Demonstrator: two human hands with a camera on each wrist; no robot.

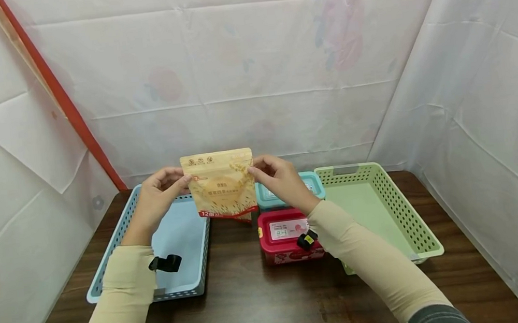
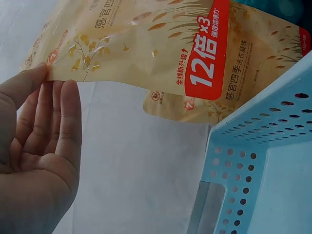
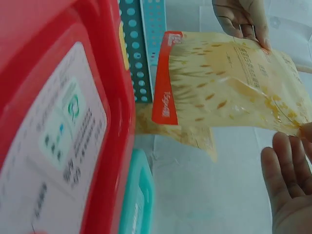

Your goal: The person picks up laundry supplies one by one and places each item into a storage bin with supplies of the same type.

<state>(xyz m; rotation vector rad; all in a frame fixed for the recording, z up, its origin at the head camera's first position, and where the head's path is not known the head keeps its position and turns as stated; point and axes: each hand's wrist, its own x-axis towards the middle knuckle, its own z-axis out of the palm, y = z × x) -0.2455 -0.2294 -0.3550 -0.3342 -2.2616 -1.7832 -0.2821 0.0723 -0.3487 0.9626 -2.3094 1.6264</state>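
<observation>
A yellow pouch [image 1: 222, 186] with a red bottom band hangs upright between both hands in the head view. My left hand [image 1: 163, 195] pinches its left edge near the top between thumb and fingers. On the opposite edge my right hand [image 1: 284, 180] pinches it the same way. Behind it stands a second yellow pouch [image 2: 253, 63], mostly hidden in the head view. The right wrist view shows the held pouch [image 3: 229, 80] stretched between the two hands.
A blue basket [image 1: 205, 250] stands at the left and a green basket [image 1: 403, 205] at the right. Between them, a red lidded box [image 1: 289, 230] sits in front of a teal lidded box [image 1: 314, 182] on the dark wooden table [image 1: 254, 307]. White cloth [image 1: 250, 68] hangs behind.
</observation>
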